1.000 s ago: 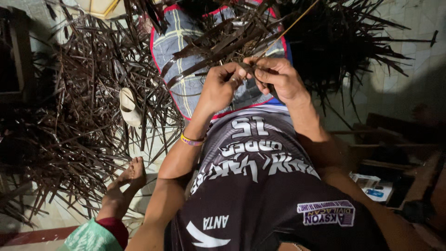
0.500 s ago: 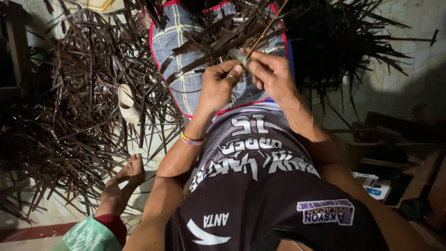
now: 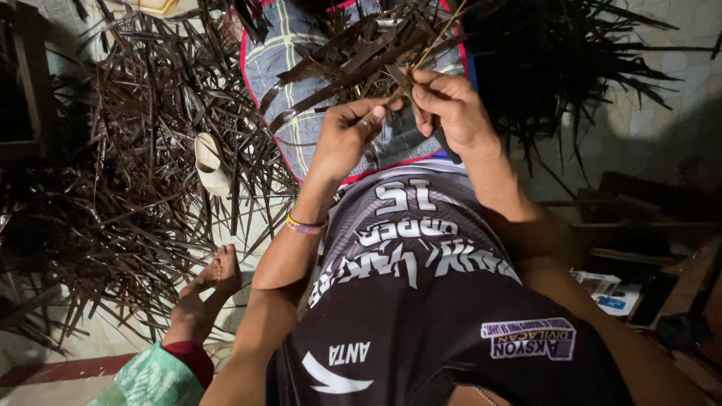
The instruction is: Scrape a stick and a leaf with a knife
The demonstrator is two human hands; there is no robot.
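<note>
My left hand [image 3: 347, 135] and my right hand [image 3: 445, 105] meet above my lap, both pinching one dry palm leaf strip [image 3: 421, 56] whose pale thin midrib runs up and to the right. More dark leaf strips [image 3: 353, 60] lie across the checked cloth [image 3: 289, 64] on my legs. A coloured band circles my left wrist [image 3: 304, 224]. I wear a dark printed jersey [image 3: 421, 286].
A large heap of dry leaf strips [image 3: 128, 165] covers the floor at left, with a pale sandal [image 3: 212, 165] in it. Another dark pile [image 3: 556, 60] sits at upper right. Another person's bare foot [image 3: 214, 280] rests at lower left. Wooden pieces and small boxes [image 3: 609, 289] lie at right.
Both hands have lifted slightly and shifted along the strip; the right hand has drawn up over the leaf while the left keeps its pinch.
</note>
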